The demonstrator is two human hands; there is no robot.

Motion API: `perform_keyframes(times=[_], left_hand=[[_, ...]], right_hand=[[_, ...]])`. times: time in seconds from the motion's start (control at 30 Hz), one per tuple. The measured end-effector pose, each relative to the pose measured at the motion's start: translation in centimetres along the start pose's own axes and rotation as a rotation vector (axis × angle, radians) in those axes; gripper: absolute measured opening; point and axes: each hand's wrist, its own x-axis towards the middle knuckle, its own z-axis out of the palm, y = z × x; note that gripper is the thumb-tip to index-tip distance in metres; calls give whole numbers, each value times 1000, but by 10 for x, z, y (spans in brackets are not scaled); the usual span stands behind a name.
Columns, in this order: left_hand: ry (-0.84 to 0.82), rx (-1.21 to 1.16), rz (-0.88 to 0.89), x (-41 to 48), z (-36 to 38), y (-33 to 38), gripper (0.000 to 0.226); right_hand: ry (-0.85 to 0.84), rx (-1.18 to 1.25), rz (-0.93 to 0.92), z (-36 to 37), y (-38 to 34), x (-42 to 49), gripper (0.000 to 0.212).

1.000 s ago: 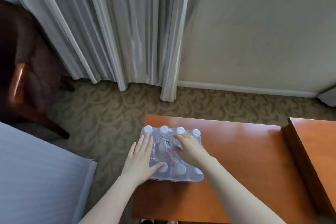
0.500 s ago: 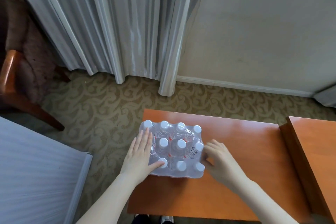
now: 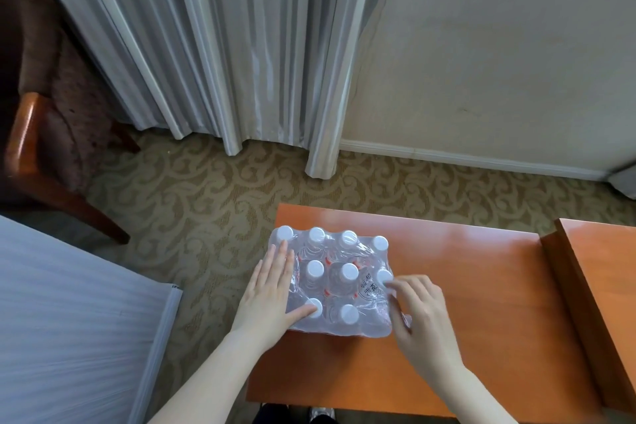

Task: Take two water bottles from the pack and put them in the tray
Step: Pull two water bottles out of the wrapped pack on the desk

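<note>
Bottles first: the pack (image 3: 332,284) sits near the left end of the desk (image 3: 464,286), white caps up, shrink wrap on all over as far as I can see. No bottle is out yet, so I'm at the very first step, getting into the plastic.

My left hand (image 3: 272,296) lies flat on the left side of the pack, fingers straight and close together, thumb stretched across to a cap in the near row. It grips nothing, just presses down to steady things. My right hand (image 3: 420,313) is at the right side, fingers curled, tips touching the wrap beside a cap. Can't tell if I've actually pinched any film or if I'm only poking at it.

Next move, I reckon: get a real hold on the wrap with the right and tear it while the left keeps the pack from sliding. Glossy wood, so it'll probably skate if I pull sideways. Then two bottles come out by the necks.

No tray in view, so I'll have to look around for it.

Desk is orange wood, bare otherwise, with a second raised piece (image 3: 599,286) butting against it on the right. Patterned carpet (image 3: 213,203) below, grey curtains (image 3: 220,45) and a plain wall (image 3: 499,45) ahead, a chair (image 3: 44,148) far left, and a white bed edge (image 3: 69,320) beside me.
</note>
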Motion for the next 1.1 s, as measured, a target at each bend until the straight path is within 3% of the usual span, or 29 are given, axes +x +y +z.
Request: perform_keyframes(times=[0.1,0.2,0.33,0.63,0.93,1.1], left_hand=[[12,11,2,0,3,-1,100],[19,15,-4,1,5,-1,100],[35,24,7,2,7,-2,98],[48,3,9,3,12,-4,99],[-18,12,8,1,1,-2,102],[-69,-91,-28,0,-20,5,110]], right_hand=[[-72,-69,-105,22,-38,43,18],[-281,-297,-191,56,-57,72,30],[-463,-327,-109,92,-52,84,39],[-343,20,65,86,-53,91,26],[-100,288,73,-38,-87,106,19],[-64,295,62,-79,-101,112,19]])
